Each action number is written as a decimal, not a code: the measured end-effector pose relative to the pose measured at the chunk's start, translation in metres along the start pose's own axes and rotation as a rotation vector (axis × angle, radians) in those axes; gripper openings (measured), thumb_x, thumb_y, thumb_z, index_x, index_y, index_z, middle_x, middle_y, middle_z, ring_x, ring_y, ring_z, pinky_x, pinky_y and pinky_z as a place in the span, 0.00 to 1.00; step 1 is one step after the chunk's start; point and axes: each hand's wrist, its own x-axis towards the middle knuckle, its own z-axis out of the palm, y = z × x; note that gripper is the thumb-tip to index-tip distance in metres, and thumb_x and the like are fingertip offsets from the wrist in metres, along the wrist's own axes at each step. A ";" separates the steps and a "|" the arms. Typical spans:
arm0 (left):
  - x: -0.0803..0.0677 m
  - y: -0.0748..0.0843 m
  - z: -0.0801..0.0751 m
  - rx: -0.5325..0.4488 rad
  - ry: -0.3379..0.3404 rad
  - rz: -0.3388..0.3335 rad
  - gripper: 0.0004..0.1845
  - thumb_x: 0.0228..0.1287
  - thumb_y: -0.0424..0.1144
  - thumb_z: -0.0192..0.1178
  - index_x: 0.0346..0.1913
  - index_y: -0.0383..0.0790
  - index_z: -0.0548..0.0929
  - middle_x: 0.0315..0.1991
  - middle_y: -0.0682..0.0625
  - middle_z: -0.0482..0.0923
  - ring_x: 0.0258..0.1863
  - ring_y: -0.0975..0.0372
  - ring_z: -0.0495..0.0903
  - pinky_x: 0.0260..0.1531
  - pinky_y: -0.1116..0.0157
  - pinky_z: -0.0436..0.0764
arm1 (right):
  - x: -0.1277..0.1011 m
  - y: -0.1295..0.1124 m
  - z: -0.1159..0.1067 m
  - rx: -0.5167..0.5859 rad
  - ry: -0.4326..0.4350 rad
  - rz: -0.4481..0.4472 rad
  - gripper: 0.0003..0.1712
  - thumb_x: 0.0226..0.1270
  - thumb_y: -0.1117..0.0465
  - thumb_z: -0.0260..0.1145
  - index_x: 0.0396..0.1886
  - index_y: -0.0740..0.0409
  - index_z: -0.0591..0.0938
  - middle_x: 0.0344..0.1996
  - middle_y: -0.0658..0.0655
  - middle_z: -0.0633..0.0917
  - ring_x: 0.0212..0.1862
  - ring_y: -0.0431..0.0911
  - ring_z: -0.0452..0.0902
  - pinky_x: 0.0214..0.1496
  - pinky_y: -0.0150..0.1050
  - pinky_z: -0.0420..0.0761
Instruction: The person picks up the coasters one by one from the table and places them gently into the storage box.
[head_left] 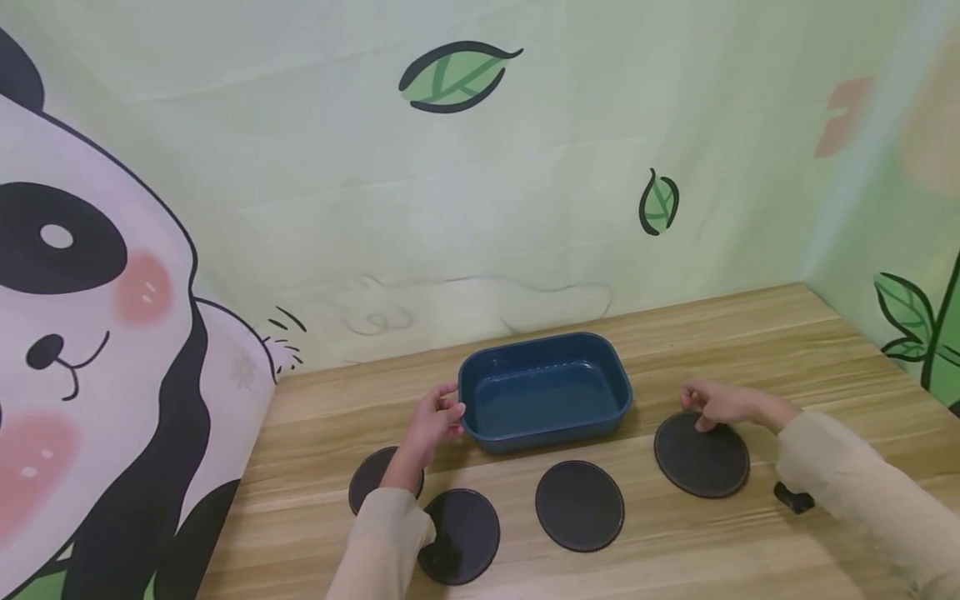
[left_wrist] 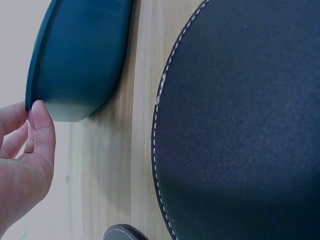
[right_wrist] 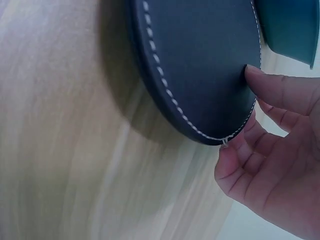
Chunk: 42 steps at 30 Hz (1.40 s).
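Observation:
A deep blue rectangular baking dish [head_left: 555, 438] with rounded corners stands on the table toward the wall. At its left end my left hand [head_left: 431, 427] pinches the rim, and the left wrist view shows the thumb [left_wrist: 43, 127] against the outer wall. My right hand [head_left: 718, 402] grips the far edge of a round black coaster [head_left: 703, 461], right of the dish. White stitching runs round this coaster [right_wrist: 205, 65] in the right wrist view, with the thumb on its top face and a shadow on the wood beside it.
More round black coasters lie in front of the dish: one in the middle [head_left: 580, 507], one left of it [head_left: 463, 537], and one farther left [head_left: 367, 483] partly behind my left forearm. A wall cloth with a panda [head_left: 135, 225] borders the wooden table [head_left: 750, 333].

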 end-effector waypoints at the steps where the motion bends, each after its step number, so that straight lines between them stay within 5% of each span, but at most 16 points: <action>1: 0.000 0.000 0.000 0.002 -0.003 0.002 0.21 0.62 0.29 0.50 0.59 0.36 0.65 0.35 0.46 0.66 0.24 0.63 0.71 0.30 0.64 0.77 | -0.001 -0.001 -0.001 -0.002 -0.007 0.001 0.16 0.44 0.77 0.59 0.34 0.66 0.65 0.24 0.53 0.63 0.28 0.44 0.60 0.28 0.34 0.62; 7: -0.001 -0.001 -0.001 0.008 -0.008 0.007 0.21 0.62 0.29 0.49 0.59 0.36 0.64 0.36 0.46 0.66 0.25 0.62 0.71 0.30 0.64 0.77 | -0.008 -0.006 -0.008 0.012 -0.051 0.055 0.17 0.47 0.77 0.54 0.40 0.64 0.67 0.20 0.51 0.63 0.19 0.39 0.54 0.20 0.28 0.58; 14: 0.000 -0.001 -0.001 0.001 -0.001 -0.001 0.21 0.62 0.29 0.50 0.59 0.37 0.65 0.35 0.46 0.66 0.25 0.62 0.72 0.31 0.64 0.77 | -0.017 -0.017 -0.013 0.058 -0.076 0.120 0.18 0.51 0.77 0.50 0.42 0.60 0.69 0.22 0.52 0.65 0.19 0.39 0.55 0.19 0.28 0.57; 28: -0.001 0.000 -0.001 -0.002 0.004 0.013 0.22 0.61 0.28 0.51 0.59 0.35 0.65 0.32 0.49 0.65 0.23 0.64 0.72 0.31 0.64 0.78 | -0.028 -0.027 -0.019 0.096 -0.135 0.061 0.22 0.47 0.79 0.45 0.42 0.61 0.71 0.22 0.52 0.66 0.19 0.39 0.56 0.16 0.27 0.58; 42: 0.001 0.001 -0.001 0.001 0.002 0.014 0.22 0.61 0.28 0.51 0.59 0.35 0.65 0.32 0.48 0.65 0.23 0.64 0.69 0.30 0.66 0.77 | -0.022 -0.037 -0.026 0.264 -0.130 -0.014 0.19 0.55 0.73 0.51 0.49 0.66 0.67 0.29 0.55 0.68 0.24 0.42 0.65 0.24 0.33 0.69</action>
